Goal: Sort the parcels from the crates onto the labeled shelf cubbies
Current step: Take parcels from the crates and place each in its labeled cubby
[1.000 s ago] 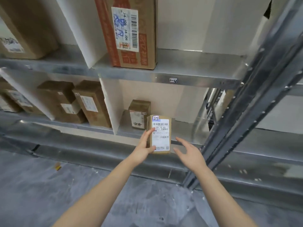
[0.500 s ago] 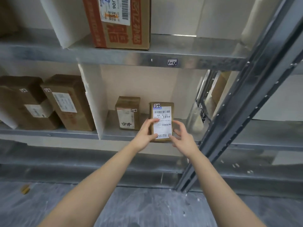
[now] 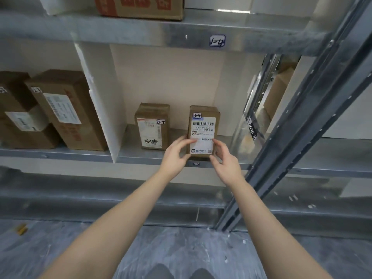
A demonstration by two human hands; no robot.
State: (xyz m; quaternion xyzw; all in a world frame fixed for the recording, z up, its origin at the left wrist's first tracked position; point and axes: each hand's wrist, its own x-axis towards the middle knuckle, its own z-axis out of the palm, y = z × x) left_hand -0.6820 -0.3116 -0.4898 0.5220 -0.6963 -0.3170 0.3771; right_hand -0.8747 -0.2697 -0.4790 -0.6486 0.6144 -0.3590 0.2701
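Parcels (image 3: pixel 60 109) already stand sorted in the left-hand cubby (image 3: pixel 30 55), and a small carton tagged 2-4 (image 3: pixel 152 125) stands upright in the next cubby (image 3: pixel 165 77) to the right. Just beside the carton, the left hand (image 3: pixel 175 156) pinches the lower left edge of a second parcel marked 2-4 (image 3: pixel 203 129). It is held upright at the front lip of the shelf (image 3: pixel 141 158), directly above the shelf tag (image 3: pixel 195 164) reading 2-4. The right hand (image 3: pixel 225 160) grips its lower right edge. Whether its base rests on the metal cannot be told. This placement looks nearly done, with only the release left. The crates are out of view, so what remains unsorted is unknown. One second ago the left hand alone held the parcel short of the shelf, with the right hand open beside it.
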